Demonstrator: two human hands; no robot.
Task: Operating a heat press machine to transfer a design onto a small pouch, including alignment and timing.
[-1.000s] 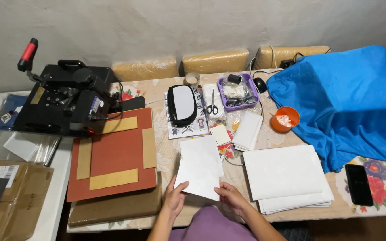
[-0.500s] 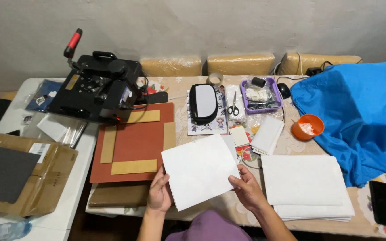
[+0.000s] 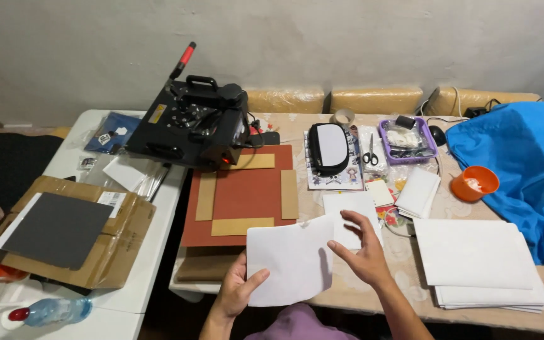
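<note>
My left hand [image 3: 237, 291] pinches the lower left corner of a white sheet of paper [image 3: 288, 263], held over the table's front edge. My right hand [image 3: 363, 250] is at the sheet's right edge with its fingers spread, the fingertips touching the sheet's upper right part. Under that hand a second white sheet [image 3: 350, 208] lies flat on the table. To the left lies a red-brown platen [image 3: 242, 192] with tan tape strips, below the black heat press [image 3: 193, 121] whose red-tipped handle stands up.
A stack of white sheets [image 3: 480, 261] lies at the right, blue cloth [image 3: 524, 170] and an orange cup [image 3: 473, 183] behind it. Scissors [image 3: 371, 150], a purple tray [image 3: 408, 137] and a black pouch [image 3: 328, 148] sit at the back. An open cardboard box [image 3: 70, 230] is on the left table.
The view has swung left. My right hand has let go of the sheet's edge and now spreads over its right side; the left hand still holds the sheet.
</note>
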